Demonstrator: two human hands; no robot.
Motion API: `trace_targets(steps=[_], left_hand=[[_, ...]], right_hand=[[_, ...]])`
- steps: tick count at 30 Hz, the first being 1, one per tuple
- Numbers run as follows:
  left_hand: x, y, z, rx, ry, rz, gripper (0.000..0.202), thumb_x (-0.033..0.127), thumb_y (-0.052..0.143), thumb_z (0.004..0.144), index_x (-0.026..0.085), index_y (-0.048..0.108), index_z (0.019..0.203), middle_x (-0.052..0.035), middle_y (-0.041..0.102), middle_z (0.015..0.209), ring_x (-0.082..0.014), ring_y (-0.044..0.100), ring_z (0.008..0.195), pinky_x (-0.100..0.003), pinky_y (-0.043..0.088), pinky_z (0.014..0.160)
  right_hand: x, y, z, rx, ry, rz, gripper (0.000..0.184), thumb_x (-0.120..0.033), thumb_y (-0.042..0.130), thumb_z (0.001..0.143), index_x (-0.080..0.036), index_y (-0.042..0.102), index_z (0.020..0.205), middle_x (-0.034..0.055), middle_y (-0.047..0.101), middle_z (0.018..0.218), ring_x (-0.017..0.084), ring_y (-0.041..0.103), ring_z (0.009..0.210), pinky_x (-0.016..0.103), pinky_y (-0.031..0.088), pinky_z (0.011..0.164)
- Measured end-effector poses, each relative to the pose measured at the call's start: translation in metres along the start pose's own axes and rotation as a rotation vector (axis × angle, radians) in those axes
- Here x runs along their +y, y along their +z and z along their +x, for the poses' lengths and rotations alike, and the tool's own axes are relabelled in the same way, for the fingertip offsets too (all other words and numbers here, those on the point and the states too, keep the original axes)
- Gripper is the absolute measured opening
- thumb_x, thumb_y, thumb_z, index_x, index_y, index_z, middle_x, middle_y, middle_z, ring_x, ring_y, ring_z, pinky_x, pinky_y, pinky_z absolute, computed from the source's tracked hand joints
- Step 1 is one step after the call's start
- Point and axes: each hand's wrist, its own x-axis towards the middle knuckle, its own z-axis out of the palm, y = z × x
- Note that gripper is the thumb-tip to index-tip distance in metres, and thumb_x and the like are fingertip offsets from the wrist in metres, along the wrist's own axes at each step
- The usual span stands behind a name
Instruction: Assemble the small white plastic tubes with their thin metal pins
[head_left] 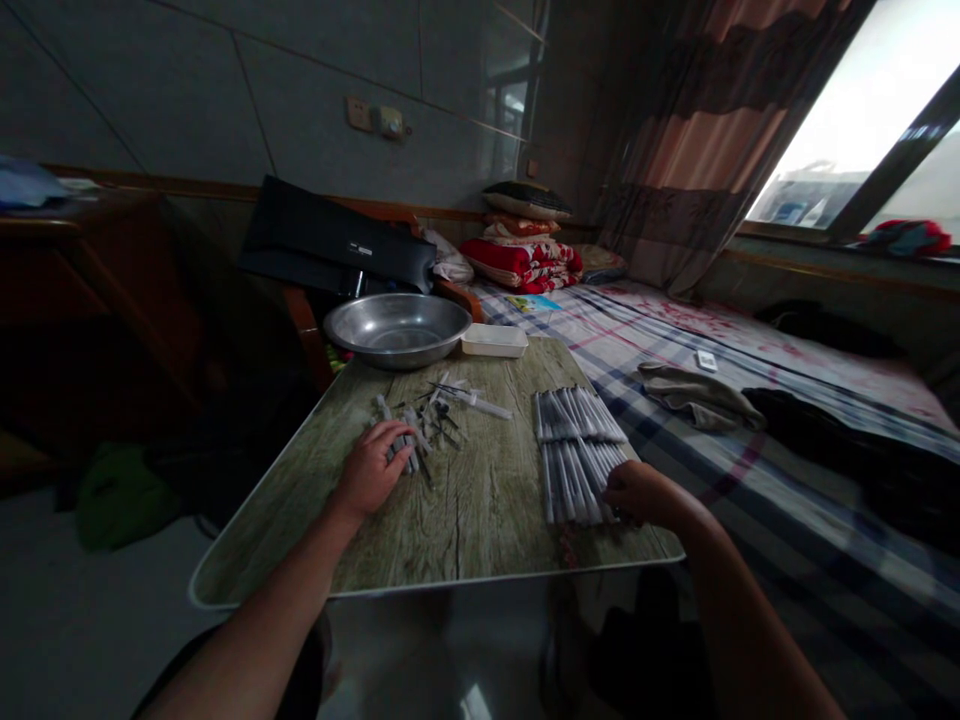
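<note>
Nearest, two bare forearms (289, 600) reach over the table (480, 540). The right hand (637, 492) curls at the near right edge of slim pale tubes (570, 480) laid in two rows; whether its fingers pinch one, I cannot tell. The left hand (371, 468) rests over loose pieces (486, 404), fingers close together, thumb apart; any grip is unclear. The tubes look light, stiff and smooth, probably apt to roll, so mid-length between thumb and fingertips seems the surest hold. Beyond sit a metal basin (401, 357) and a white tray (495, 350).
</note>
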Motion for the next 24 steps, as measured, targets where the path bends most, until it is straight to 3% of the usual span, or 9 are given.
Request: trace_targets(steps=[5,9,12,14,16,20,24], left_hand=[[0.000,-0.001,0.000,0.001,-0.014,-0.024,0.026,0.032,0.051,0.082,0.018,0.066,0.099,-0.0097,0.063,0.109,-0.0243,0.057,0.106,-0.042,0.042,0.098],[0.013,-0.002,0.000,0.020,-0.057,-0.157,0.024,0.034,0.056,0.080,0.019,0.068,0.095,-0.0084,0.065,0.106,-0.0237,0.058,0.102,-0.041,0.042,0.096],[0.041,-0.001,-0.005,-0.105,-0.267,-0.463,0.026,0.037,0.058,0.081,0.019,0.068,0.096,-0.0077,0.068,0.100,-0.0203,0.061,0.087,-0.035,0.047,0.082],[0.062,0.002,-0.011,-0.250,-0.396,-0.763,0.033,0.039,0.060,0.081,0.018,0.066,0.105,-0.0099,0.067,0.108,-0.0212,0.061,0.093,-0.032,0.048,0.077],[0.080,0.007,-0.017,-0.316,-0.489,-1.028,0.041,0.039,0.063,0.080,0.020,0.060,0.115,-0.0105,0.065,0.116,-0.0214,0.061,0.101,-0.031,0.048,0.079],[0.091,0.020,-0.024,-0.209,-0.640,-1.231,0.034,0.041,0.066,0.077,0.017,0.062,0.101,-0.0081,0.069,0.102,-0.0188,0.064,0.092,-0.030,0.048,0.082],[0.076,0.020,-0.022,-0.037,-0.691,-1.305,0.032,0.039,0.072,0.071,0.016,0.062,0.090,-0.0045,0.069,0.084,-0.0177,0.065,0.080,-0.030,0.050,0.076]], right_hand=[[-0.002,-0.001,0.000,0.006,-0.071,0.068,0.024,-0.024,0.051,0.076,-0.016,0.055,0.053,0.0040,0.065,0.052,0.011,0.058,0.046,0.020,0.039,0.045],[-0.026,0.004,0.000,0.070,-0.133,0.158,0.019,-0.027,0.052,0.077,-0.017,0.056,0.063,0.0011,0.065,0.055,0.010,0.057,0.046,0.018,0.038,0.045],[-0.064,0.020,0.005,0.122,-0.274,0.180,0.016,-0.028,0.052,0.078,-0.017,0.059,0.069,-0.0003,0.063,0.056,0.010,0.056,0.050,0.018,0.035,0.047],[-0.095,0.037,0.011,0.166,-0.353,0.167,0.014,-0.026,0.054,0.077,-0.016,0.061,0.069,0.0003,0.062,0.057,0.010,0.054,0.051,0.020,0.034,0.049],[-0.124,0.056,0.018,0.211,-0.443,0.122,0.013,-0.025,0.057,0.075,-0.016,0.062,0.067,0.0012,0.062,0.058,0.010,0.053,0.054,0.021,0.033,0.052],[-0.168,0.084,0.029,0.227,-0.484,0.072,0.012,-0.023,0.056,0.075,-0.016,0.064,0.070,0.0012,0.062,0.062,0.010,0.051,0.054,0.022,0.028,0.053],[-0.189,0.086,0.038,0.159,-0.621,0.076,0.014,-0.026,0.056,0.079,-0.016,0.066,0.076,0.0006,0.063,0.065,0.010,0.052,0.057,0.021,0.029,0.054]])
